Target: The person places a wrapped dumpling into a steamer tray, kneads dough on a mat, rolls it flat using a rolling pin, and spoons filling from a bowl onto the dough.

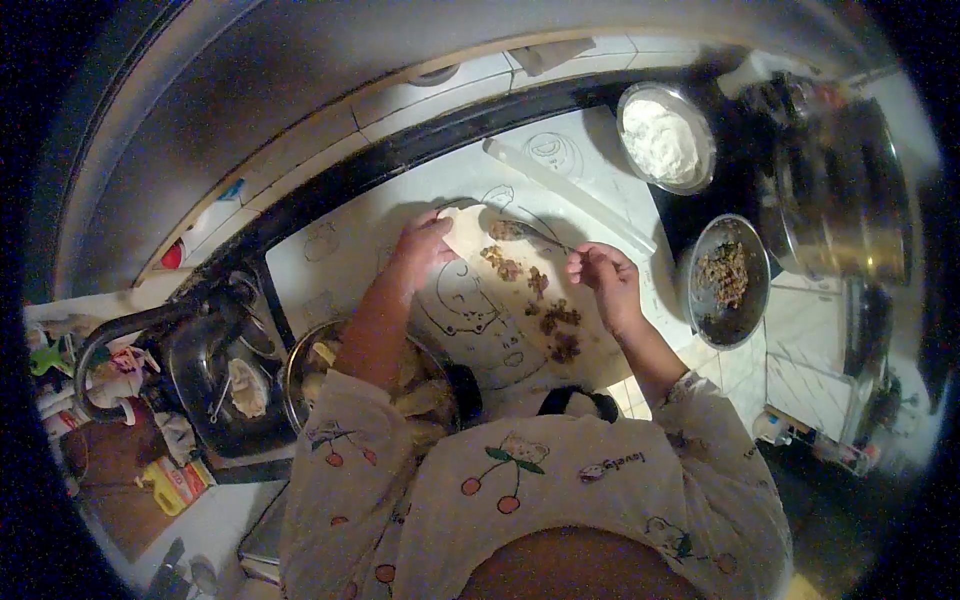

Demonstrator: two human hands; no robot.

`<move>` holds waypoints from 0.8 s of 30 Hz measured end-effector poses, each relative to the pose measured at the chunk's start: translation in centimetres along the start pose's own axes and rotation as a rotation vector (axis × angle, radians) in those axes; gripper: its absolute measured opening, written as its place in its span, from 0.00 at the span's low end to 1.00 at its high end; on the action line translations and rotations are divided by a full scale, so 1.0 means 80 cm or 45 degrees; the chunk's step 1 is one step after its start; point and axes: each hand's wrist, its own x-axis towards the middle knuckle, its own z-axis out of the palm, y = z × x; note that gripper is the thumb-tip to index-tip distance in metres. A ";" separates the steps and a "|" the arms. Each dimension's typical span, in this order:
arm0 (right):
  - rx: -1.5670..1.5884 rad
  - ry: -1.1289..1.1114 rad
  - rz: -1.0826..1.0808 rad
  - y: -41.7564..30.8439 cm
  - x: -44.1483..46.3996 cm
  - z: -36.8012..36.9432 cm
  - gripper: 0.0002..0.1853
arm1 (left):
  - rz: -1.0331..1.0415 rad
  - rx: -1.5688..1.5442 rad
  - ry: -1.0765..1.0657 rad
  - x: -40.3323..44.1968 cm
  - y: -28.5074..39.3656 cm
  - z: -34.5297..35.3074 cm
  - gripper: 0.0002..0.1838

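Note:
A long pale dough sheet (462, 232) lies on a white mat with line drawings (340, 250). Along it sits a row of dark chopped filling (558, 318) in several small heaps. My left hand (424, 244) pinches the far left end of the dough between thumb and fingers. In my right hand (606, 280) is the handle of a spoon (545, 237). Its bowl, with some filling in it, is over the dough near the first heap. To the right, a metal bowl (755, 312) contains more of the chopped filling.
A pale rolling pin (570, 195) lies across the mat behind the dough. Another metal bowl (708, 130) holds white flour. A big metal pot (840, 190) stands far right. Under my left forearm is a metal basin (296, 372); the sink (220, 430) and black faucet (130, 322) are left.

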 end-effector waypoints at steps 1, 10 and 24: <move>0.071 0.013 0.081 0.003 0.006 -0.001 0.11 | -0.043 -0.046 -0.041 0.008 -0.006 -0.007 0.20; 0.017 -0.194 0.480 0.021 0.045 -0.003 0.12 | -0.408 -0.326 -0.203 0.034 -0.011 -0.032 0.21; 0.134 -0.113 0.462 0.041 0.015 -0.036 0.14 | -0.300 -0.139 -0.312 0.042 -0.022 -0.040 0.21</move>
